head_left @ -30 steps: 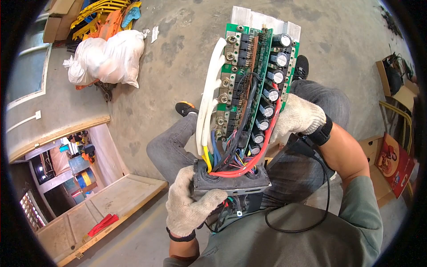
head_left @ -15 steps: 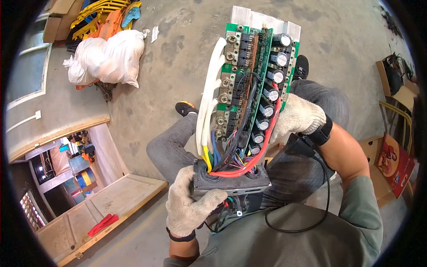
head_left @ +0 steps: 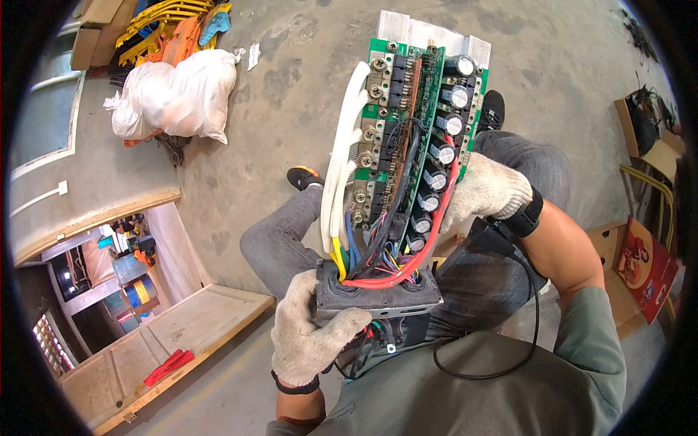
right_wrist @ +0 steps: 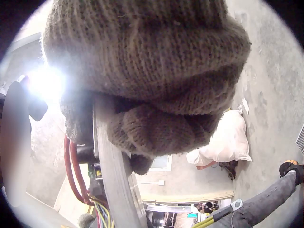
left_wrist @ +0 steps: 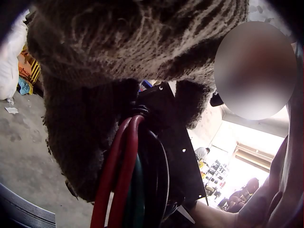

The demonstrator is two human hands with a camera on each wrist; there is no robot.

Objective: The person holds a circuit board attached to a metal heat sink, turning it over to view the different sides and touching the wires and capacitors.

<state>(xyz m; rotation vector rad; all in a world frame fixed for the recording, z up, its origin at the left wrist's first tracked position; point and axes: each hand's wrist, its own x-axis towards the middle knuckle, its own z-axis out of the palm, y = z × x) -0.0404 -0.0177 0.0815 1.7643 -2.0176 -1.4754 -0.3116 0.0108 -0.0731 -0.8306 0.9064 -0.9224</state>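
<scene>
A green circuit board assembly [head_left: 438,94] with a row of capacitors [head_left: 441,152] stands on an aluminium heat sink [head_left: 429,35], held over the person's lap. My gloved left hand [head_left: 309,334] grips the black end plate [head_left: 378,296] at its left corner, thumb along the near side. Through that plate run a thick red cable [head_left: 436,232], thin coloured wires and white-sleeved leads [head_left: 338,152]. My gloved right hand [head_left: 491,189] holds the right side of the assembly; the right wrist view shows fingers curled round the metal edge [right_wrist: 121,190]. Red cables [left_wrist: 118,171] hang below the plate in the left wrist view.
White sacks [head_left: 174,94] lie on the concrete floor at upper left. Left of the person stands a wooden door panel [head_left: 160,349] with red gloves or cloth on it. Open cardboard boxes [head_left: 647,145] are at the right. A black cable [head_left: 534,320] loops from the right wrist.
The capacitor side of the board has shifted very slightly left. Both hands keep the same hold.
</scene>
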